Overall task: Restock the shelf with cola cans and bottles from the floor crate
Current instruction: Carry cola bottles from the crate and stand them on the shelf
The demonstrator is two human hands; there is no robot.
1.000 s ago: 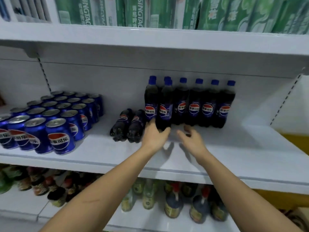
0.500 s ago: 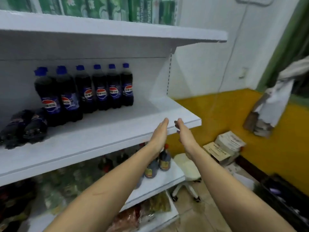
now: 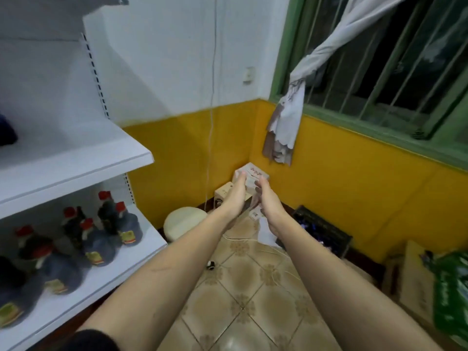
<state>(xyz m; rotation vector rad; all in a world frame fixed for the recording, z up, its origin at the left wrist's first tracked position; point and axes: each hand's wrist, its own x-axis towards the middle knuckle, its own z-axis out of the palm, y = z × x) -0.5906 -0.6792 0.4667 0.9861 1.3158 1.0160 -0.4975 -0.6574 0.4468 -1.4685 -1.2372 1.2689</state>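
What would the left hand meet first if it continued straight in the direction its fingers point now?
Probably the white carton in the corner, on the stacked boxes: the left hand's fingertips overlap it in the picture. Depth is unclear, so a gap may remain.

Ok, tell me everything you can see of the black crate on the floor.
The black crate sits on the tiled floor against the yellow wall, right of the right hand. It looks like dark plastic with ribbed or slatted sides, open on top. Small bluish glints show inside, too blurred to identify. The right forearm covers its near left corner in view. Neither hand touches it.
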